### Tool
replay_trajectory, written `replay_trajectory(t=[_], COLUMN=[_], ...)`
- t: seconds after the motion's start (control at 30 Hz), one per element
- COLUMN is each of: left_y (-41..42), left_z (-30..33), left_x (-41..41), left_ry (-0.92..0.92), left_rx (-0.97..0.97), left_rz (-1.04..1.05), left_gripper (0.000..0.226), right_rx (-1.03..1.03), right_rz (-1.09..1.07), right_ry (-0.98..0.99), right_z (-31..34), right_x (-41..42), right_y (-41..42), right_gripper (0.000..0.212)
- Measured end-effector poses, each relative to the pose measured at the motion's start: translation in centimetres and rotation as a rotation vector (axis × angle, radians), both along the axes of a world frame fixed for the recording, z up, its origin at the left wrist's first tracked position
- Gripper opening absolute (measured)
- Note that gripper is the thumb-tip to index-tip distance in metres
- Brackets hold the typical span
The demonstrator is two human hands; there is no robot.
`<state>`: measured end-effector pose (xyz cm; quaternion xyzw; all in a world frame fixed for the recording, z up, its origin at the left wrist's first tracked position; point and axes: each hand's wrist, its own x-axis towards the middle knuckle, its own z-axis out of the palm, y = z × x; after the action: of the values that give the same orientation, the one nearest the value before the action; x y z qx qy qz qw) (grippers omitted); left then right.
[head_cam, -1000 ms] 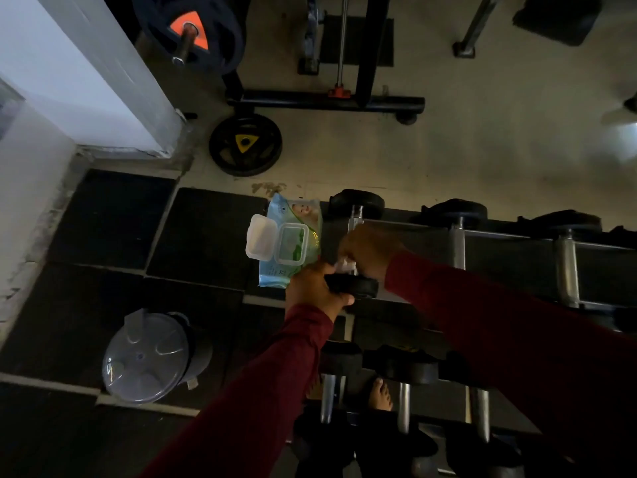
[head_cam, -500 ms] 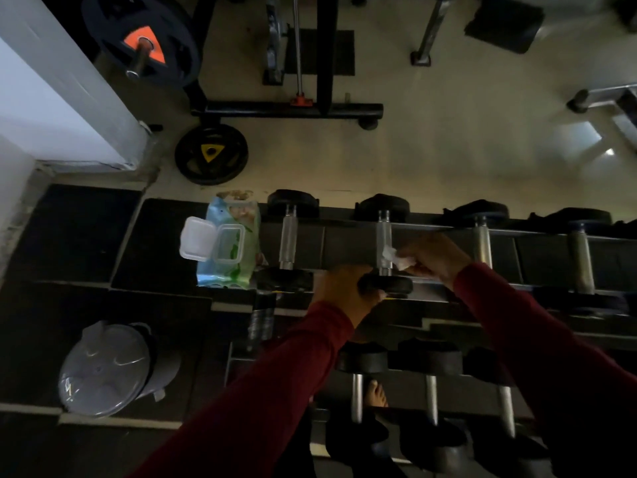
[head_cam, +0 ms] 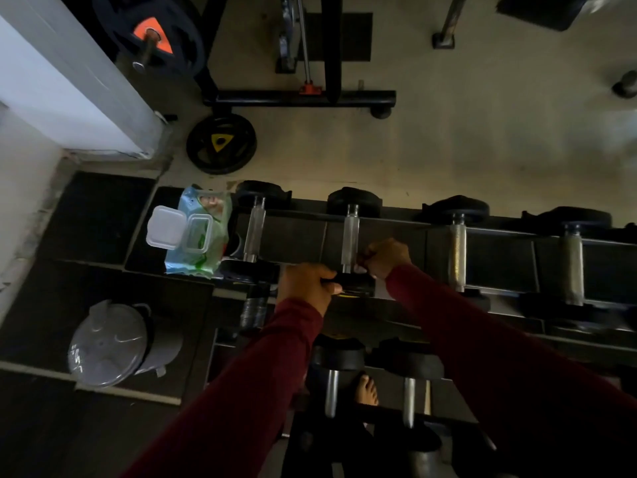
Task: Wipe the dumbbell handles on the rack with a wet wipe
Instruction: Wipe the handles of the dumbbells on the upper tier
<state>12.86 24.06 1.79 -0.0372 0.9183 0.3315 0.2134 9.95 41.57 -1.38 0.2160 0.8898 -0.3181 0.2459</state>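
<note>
Several dumbbells with chrome handles lie across the top shelf of a dark rack [head_cam: 499, 236]. My left hand [head_cam: 305, 282] grips the near black head [head_cam: 355, 282] of the second dumbbell from the left. My right hand [head_cam: 386, 257] pinches a small white wet wipe [head_cam: 360, 269] against the near end of that dumbbell's chrome handle [head_cam: 350, 236]. An open wet wipe pack [head_cam: 200, 232], lid flipped to the left, lies on the shelf's left end beside the first dumbbell handle [head_cam: 254, 229].
A lower shelf holds more dumbbells [head_cam: 339, 360]. A grey lidded bin [head_cam: 107, 343] stands on the floor at the left. Weight plates [head_cam: 220, 143] and a machine base [head_cam: 296, 98] lie beyond the rack. A bare foot [head_cam: 367, 389] shows under the lower shelf.
My hands went from the first dumbbell to the second one. Since then, my right hand with the wipe has slid down the handle towards its near end.
</note>
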Motion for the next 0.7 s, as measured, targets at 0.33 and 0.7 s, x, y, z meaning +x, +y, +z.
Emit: replay_trajectory(t=[0.33, 0.7], left_y=[-0.1, -0.6], left_z=[0.1, -0.3], left_x=[-0.3, 0.1], left_ry=[-0.015, -0.026], left_rx=[0.022, 0.054], left_rz=[0.032, 0.161], left_gripper=[0.033, 0.04], right_rx=[-0.02, -0.038], right_rz=[-0.086, 0.038], right_ry=[0.058, 0.178], right_z=[-0.4, 1.7], right_x=[0.8, 0.1], right_y=[0.0, -3.0], right_gripper=[0.016, 0.013])
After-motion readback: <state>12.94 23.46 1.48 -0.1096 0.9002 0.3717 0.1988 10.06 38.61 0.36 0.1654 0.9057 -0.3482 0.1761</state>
